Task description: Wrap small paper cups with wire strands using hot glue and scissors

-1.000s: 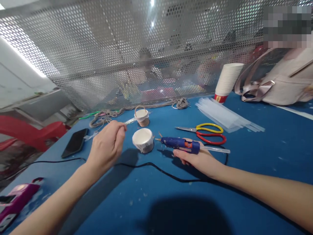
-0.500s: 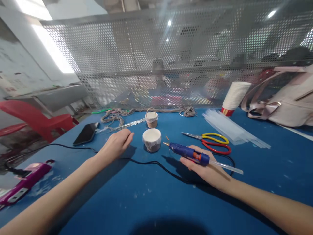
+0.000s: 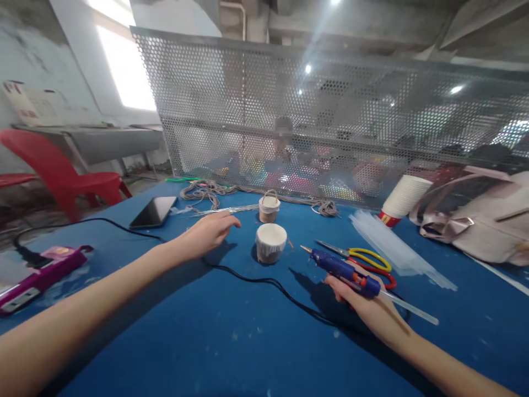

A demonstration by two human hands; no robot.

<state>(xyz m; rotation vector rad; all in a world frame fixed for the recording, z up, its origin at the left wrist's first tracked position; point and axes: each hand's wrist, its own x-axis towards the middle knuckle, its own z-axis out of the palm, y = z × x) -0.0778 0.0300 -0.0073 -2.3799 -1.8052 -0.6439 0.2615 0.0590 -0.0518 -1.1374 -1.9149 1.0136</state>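
Note:
My right hand (image 3: 363, 298) is wrapped round a blue hot glue gun (image 3: 341, 270), its nozzle pointing left and a clear glue stick poking out behind. My left hand (image 3: 212, 231) hovers over the table with its fingers loosely bent and apart, holding nothing. Between the hands stands a small white-topped cup (image 3: 270, 242) with a greyish wrapped side. Just behind it is a smaller basket-like cup (image 3: 269, 209) with a looped handle. Scissors (image 3: 372, 262) with yellow and red handles lie beyond the glue gun, partly hidden by it.
Clear glue sticks (image 3: 397, 248) lie at right, near stacked paper cups (image 3: 407, 198) and a pale bag (image 3: 491, 220). Grey cord (image 3: 206, 190) runs along the perforated screen (image 3: 256, 110). At left are a phone (image 3: 154, 212) and purple power strip (image 3: 41, 281); a black cable (image 3: 248, 278) crosses the table.
The view has shifted, so most things sit a little farther right. My left hand's fingers have loosened and stretched out from a more curled pose. The glue gun stays in my right hand.

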